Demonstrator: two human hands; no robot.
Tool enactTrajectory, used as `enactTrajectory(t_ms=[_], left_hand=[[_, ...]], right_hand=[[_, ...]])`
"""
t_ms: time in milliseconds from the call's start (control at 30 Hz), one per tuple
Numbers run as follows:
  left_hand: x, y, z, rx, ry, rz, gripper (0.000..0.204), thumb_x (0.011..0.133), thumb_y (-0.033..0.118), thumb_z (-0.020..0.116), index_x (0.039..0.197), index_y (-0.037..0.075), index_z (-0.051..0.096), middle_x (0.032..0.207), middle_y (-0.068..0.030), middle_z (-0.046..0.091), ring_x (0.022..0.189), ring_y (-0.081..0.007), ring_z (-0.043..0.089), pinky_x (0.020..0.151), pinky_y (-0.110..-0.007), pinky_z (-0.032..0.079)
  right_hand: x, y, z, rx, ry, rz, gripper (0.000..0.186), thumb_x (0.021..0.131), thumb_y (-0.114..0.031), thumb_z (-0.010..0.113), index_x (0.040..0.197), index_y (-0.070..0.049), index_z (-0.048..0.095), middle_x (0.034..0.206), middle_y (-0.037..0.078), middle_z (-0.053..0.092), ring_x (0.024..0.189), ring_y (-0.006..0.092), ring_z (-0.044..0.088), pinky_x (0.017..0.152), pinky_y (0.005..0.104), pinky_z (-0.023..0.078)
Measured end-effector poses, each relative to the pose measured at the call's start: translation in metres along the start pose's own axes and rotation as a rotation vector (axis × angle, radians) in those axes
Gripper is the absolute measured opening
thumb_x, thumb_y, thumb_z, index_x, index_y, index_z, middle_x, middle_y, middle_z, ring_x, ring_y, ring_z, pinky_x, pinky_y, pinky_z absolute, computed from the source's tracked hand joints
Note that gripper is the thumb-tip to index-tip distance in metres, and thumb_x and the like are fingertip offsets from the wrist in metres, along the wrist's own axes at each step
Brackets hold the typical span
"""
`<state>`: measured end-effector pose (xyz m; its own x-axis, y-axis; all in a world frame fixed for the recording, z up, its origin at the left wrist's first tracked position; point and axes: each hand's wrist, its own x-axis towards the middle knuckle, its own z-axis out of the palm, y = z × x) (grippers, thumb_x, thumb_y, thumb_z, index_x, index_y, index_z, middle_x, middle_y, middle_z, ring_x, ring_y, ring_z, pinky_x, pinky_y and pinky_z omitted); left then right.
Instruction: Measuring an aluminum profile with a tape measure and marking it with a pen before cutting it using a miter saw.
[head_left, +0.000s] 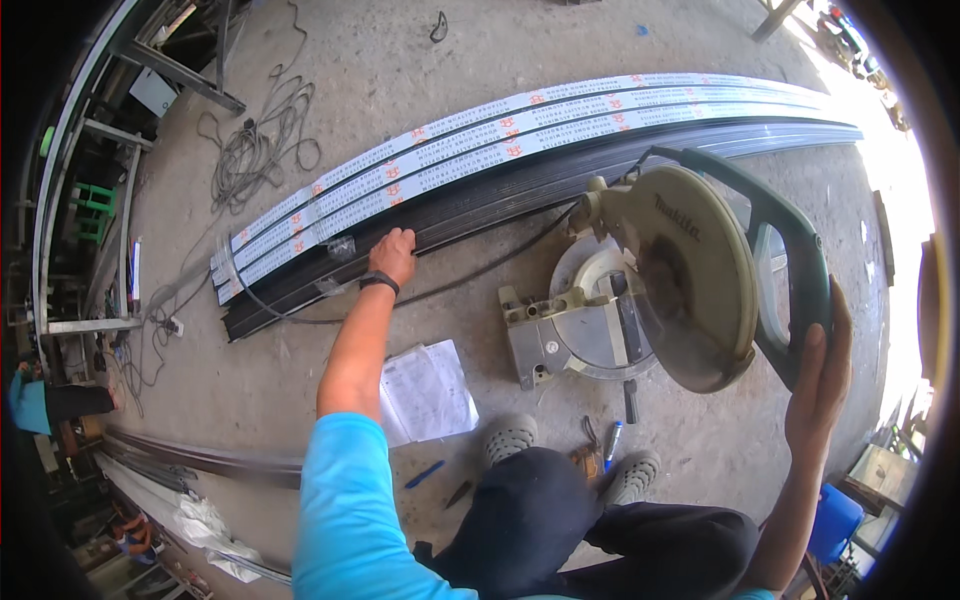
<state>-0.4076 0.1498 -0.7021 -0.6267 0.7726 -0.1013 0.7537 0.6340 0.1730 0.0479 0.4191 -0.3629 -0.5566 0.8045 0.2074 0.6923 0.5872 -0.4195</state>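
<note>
A mitre saw, with a large blade guard and teal handle, stands on the concrete floor right of centre. My right hand is wrapped round that handle. My left hand has curled fingers on the near edge of long dark metal profiles, left of the saw. Beside them lie several strips in white printed wrapping. A black cable crosses between the profiles and the saw. Below my left hand lie papers, a blue pen, a blue marker and a small brownish object.
Tangled cord and a metal frame are on the left. More long profiles lie behind my left arm. Other people are at the far left. A blue container stands at lower right, near my right arm.
</note>
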Motion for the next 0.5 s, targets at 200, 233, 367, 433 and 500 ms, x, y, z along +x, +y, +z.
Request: enactTrajectory(t_ms=[200, 233, 367, 433, 500], left_hand=[[0.008, -0.011, -0.007, -0.044, 0.125, -0.016, 0.024, 0.075, 0.009, 0.073, 0.091, 0.01, 0.056, 0.093, -0.0122, 0.057, 0.094, -0.0352, 0.062, 0.078, -0.049, 0.052], [0.008, -0.011, -0.006, -0.059, 0.07, -0.01, 0.024, 0.075, 0.009, 0.073, 0.091, 0.01, 0.056, 0.093, -0.0122, 0.057, 0.094, -0.0352, 0.062, 0.078, -0.049, 0.052], [-0.001, -0.009, -0.006, -0.119, 0.06, -0.02, 0.024, 0.075, 0.008, 0.074, 0.09, 0.009, 0.056, 0.093, -0.0112, 0.057, 0.095, -0.0347, 0.061, 0.078, -0.049, 0.051], [-0.003, -0.008, -0.007, -0.114, 0.099, 0.024, 0.025, 0.074, 0.008, 0.075, 0.09, 0.009, 0.056, 0.094, -0.0106, 0.057, 0.097, -0.0345, 0.061, 0.078, -0.049, 0.051], [-0.004, -0.007, -0.01, -0.069, 0.067, -0.004, 0.024, 0.074, 0.008, 0.075, 0.088, 0.009, 0.056, 0.094, -0.0097, 0.057, 0.098, -0.034, 0.061, 0.079, -0.048, 0.052]], right_hand=[[-0.007, 0.006, 0.002, -0.017, 0.013, -0.011, 0.048, 0.108, -0.036, 0.038, 0.15, -0.012, 0.04, 0.139, 0.018, 0.055, 0.122, 0.0285, 0.058, 0.1, 0.0416, 0.047], [-0.008, 0.008, 0.003, -0.023, 0.007, -0.003, 0.048, 0.108, -0.036, 0.038, 0.15, -0.012, 0.04, 0.139, 0.018, 0.055, 0.122, 0.0285, 0.058, 0.1, 0.0416, 0.047], [-0.013, 0.014, 0.005, 0.02, -0.009, 0.027, 0.049, 0.108, -0.034, 0.038, 0.151, -0.01, 0.037, 0.144, 0.017, 0.05, 0.129, 0.0286, 0.052, 0.106, 0.0422, 0.043], [-0.014, 0.014, 0.005, -0.01, -0.009, 0.001, 0.049, 0.108, -0.033, 0.037, 0.152, -0.009, 0.036, 0.145, 0.017, 0.049, 0.13, 0.028, 0.051, 0.107, 0.0418, 0.043], [-0.013, 0.013, 0.005, 0.006, -0.009, -0.008, 0.049, 0.108, -0.032, 0.037, 0.152, -0.009, 0.037, 0.145, 0.017, 0.048, 0.131, 0.0281, 0.051, 0.107, 0.0417, 0.043]])
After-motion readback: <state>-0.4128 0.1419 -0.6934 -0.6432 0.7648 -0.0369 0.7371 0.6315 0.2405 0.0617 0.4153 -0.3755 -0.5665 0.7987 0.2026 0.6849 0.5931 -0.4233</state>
